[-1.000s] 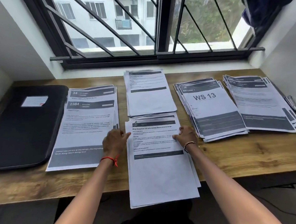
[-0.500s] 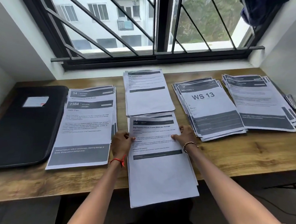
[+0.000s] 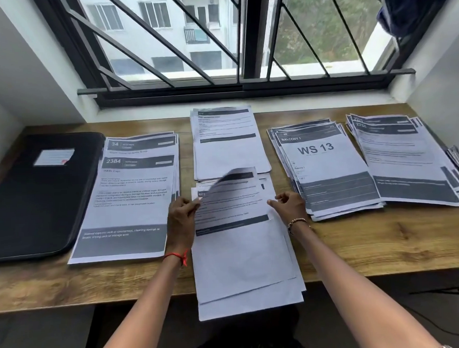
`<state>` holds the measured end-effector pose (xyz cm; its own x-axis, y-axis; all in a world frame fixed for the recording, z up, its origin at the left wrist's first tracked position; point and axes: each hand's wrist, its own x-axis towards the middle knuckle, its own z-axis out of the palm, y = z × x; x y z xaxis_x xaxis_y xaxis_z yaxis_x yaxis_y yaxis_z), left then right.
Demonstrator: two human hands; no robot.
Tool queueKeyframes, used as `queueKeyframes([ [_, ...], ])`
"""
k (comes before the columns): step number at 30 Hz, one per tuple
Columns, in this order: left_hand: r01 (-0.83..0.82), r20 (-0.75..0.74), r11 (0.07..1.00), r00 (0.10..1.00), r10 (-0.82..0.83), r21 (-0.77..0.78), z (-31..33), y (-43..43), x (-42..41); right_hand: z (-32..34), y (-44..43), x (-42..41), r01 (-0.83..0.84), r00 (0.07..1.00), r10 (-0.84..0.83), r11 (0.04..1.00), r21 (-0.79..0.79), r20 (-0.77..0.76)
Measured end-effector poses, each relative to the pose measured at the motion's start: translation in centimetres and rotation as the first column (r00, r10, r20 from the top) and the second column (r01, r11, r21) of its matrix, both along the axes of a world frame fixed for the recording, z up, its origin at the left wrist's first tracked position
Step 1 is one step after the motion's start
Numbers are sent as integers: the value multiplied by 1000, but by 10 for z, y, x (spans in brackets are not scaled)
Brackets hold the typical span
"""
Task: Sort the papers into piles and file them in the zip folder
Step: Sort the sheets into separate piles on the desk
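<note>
Light, floppy top sheet (image 3: 233, 208), best taken by both side edges: left grip (image 3: 181, 219) pinches it; whether right grip (image 3: 288, 206) holds is unclear.

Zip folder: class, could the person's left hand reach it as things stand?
Probably yes. The left hand is on the same side as the zip folder, with only the flat kitchen pile between, though its fingers seem to pinch the top sheet.
</note>
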<state>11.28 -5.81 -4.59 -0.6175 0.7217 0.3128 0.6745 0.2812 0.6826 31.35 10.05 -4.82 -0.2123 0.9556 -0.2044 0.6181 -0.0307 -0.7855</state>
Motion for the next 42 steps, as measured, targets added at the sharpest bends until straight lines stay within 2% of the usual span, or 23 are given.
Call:
queueKeyframes([
  [1, 25, 58, 998, 998, -28, 50, 1, 1, 0, 0, 1, 0, -7, 1000, 7, 1000, 16, -27],
  [3, -52, 310, 990, 951, 8, 134, 6, 6, -1, 3, 2, -1, -26, 995, 30, 999, 38, -95],
  [5, -174, 566, 974, 822, 62, 146, 9, 15, -7, 6, 6, -4, -37, 989, 38, 999, 10, -142],
  [7, -233, 690, 959, 722, 58, 163, 12, 25, -15, 10, 12, -7, -64, 977, 45, 994, -84, -208],
  [10, -366, 787, 919, 606, 117, 145, 21, 42, -32, 13, 27, -10, -144, 959, 64, 949, -280, -277],
  [12, -453, 886, 879, 455, 87, 146, 30, 50, -41, 17, 40, -14, -143, 948, 34, 934, -327, -318],
  [13, -444, 907, 880, 420, 41, 166, 35, 51, -43, 18, 47, -17, -119, 940, 3, 939, -322, -341],
  [15, -327, 886, 934, 464, 24, 146, 42, 48, -45, 25, 62, -27, -89, 930, -26, 952, -294, -367],
  [17, -168, 862, 985, 505, 47, 44, 45, 41, -43, 34, 76, -41, -73, 924, -31, 964, -256, -382],
  [19, -89, 890, 995, 451, 70, -34, 44, 31, -39, 43, 91, -57, -40, 915, -45, 979, -202, -401],
  [21, -88, 915, 995, 397, 74, -42, 38, 23, -37, 49, 103, -74, -25, 913, -44, 987, -161, -406],
  [24, -51, 892, 994, 438, 107, -94, 30, 11, -35, 58, 120, -94, -20, 915, -45, 988, -155, -401],
  [27, -13, 789, 979, 589, 173, -204, 25, 3, -32, 69, 131, -111, -28, 925, -28, 989, -143, -379],
  [30, -6, 622, 946, 752, 219, -326, 24, 0, -23, 76, 140, -120, -12, 922, -26, 995, -96, -386],
  [35, -45, 304, 840, 921, 245, -541, 21, -1, -1, 83, 142, -123, -29, 936, 28, 1000, 3, -350],
  [37, -83, 230, 811, 938, 260, -579, 18, -1, 6, 79, 138, -120, -45, 940, 43, 999, 1, -338],
  [42, -157, 171, 835, 943, 285, -528, 13, -4, 14, 65, 124, -105, -31, 938, 17, 999, -36, -345],
])
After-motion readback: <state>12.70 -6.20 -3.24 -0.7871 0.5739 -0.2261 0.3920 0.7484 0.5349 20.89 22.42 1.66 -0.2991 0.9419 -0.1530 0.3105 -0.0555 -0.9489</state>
